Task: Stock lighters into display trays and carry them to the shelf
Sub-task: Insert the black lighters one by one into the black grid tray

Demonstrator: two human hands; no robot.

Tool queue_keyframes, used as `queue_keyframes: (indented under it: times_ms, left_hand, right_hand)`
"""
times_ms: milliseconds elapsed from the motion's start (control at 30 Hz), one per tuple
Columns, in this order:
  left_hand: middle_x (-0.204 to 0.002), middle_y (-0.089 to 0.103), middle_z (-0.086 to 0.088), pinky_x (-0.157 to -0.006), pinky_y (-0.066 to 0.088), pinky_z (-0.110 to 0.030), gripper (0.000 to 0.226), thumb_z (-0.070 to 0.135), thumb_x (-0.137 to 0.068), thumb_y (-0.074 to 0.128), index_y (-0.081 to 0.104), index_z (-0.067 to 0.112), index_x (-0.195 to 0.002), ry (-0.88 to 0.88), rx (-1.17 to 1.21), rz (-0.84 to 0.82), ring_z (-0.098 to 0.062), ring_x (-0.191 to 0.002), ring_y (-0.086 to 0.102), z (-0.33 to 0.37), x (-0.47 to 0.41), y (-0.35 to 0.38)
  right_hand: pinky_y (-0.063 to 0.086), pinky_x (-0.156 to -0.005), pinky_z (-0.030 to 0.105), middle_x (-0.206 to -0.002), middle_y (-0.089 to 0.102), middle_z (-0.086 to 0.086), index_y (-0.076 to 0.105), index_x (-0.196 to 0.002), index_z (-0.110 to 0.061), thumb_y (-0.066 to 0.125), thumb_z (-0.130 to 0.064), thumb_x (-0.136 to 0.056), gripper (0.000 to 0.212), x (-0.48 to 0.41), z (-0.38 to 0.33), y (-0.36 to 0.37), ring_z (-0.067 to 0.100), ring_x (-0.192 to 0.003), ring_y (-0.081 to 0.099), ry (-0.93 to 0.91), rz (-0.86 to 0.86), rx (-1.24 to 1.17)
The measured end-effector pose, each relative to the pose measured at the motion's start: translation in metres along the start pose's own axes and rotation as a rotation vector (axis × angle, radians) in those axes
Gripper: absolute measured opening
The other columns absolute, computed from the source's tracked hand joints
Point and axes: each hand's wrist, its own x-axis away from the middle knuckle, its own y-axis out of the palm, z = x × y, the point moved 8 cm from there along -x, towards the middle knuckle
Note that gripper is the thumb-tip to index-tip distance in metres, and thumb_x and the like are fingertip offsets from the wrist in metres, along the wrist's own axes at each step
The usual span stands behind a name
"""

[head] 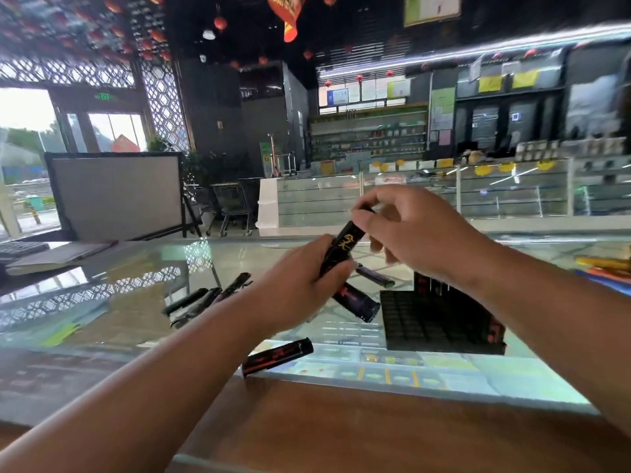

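On the glass desk (119,322), right of centre: one black display tray (437,322). Above the desk, just left of the tray, both hands meet on one black lighter with a gold mark (343,245), tilted. Left hand (300,285) is curled round its lower half. Right hand (420,233) pinches its top end between thumb and fingers (368,199), the other fingers loosely bent. A second dark lighter (356,303) juts out below the left hand; cannot tell if it is held. Loose on the desk: one lighter (277,356) near the front edge, one (375,276) just behind the tray's left corner, and a blurred cluster (208,300) of three or four to the left.
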Motion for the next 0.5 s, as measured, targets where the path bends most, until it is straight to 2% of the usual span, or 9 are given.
queue_keyframes:
  times_ms: [100, 200, 300, 500]
  left_hand:
    - [-0.067, 0.051, 0.009, -0.055, 0.041, -0.029, 0.018, 0.042, -0.098, 0.047, 0.047, 0.026, -0.09, 0.028, -0.015, -0.005, -0.005, -0.056, 0.047, 0.014, -0.017, 0.011]
    - [-0.07, 0.055, 0.005, -0.06, 0.041, -0.034, 0.022, 0.045, -0.098, 0.047, 0.048, 0.025, -0.09, 0.036, 0.024, -0.016, -0.01, -0.06, 0.048, 0.023, -0.032, 0.026]
    - [-0.07, 0.052, 0.007, -0.057, 0.038, -0.03, 0.02, 0.046, -0.098, 0.047, 0.047, 0.028, -0.089, 0.038, 0.049, -0.022, -0.008, -0.06, 0.046, 0.028, -0.045, 0.039]
    - [-0.063, 0.05, 0.01, -0.05, 0.035, -0.024, 0.019, 0.046, -0.097, 0.049, 0.052, 0.028, -0.104, -0.018, 0.121, -0.005, -0.004, -0.049, 0.043, 0.02, -0.063, 0.06]
  right_hand:
    - [0.056, -0.057, 0.023, -0.07, 0.067, -0.001, 0.064, -0.096, -0.029, 0.058, -0.033, -0.095, 0.007, -0.005, 0.007, -0.023, -0.002, -0.05, 0.058, 0.016, -0.003, 0.048]
    - [0.056, -0.059, 0.027, -0.067, 0.068, -0.001, 0.064, -0.094, -0.025, 0.059, -0.032, -0.094, 0.009, -0.007, 0.017, -0.04, 0.003, -0.052, 0.06, 0.043, -0.036, 0.078]
    - [0.047, -0.05, 0.021, -0.061, 0.067, -0.001, 0.065, -0.088, -0.022, 0.06, -0.031, -0.094, 0.011, -0.01, 0.026, -0.054, 0.007, -0.048, 0.057, 0.038, -0.049, 0.153]
    - [0.039, -0.041, 0.014, -0.052, 0.064, -0.004, 0.066, -0.089, -0.019, 0.065, -0.03, -0.091, 0.011, -0.016, 0.048, -0.072, 0.004, -0.04, 0.05, 0.086, -0.016, 0.177]
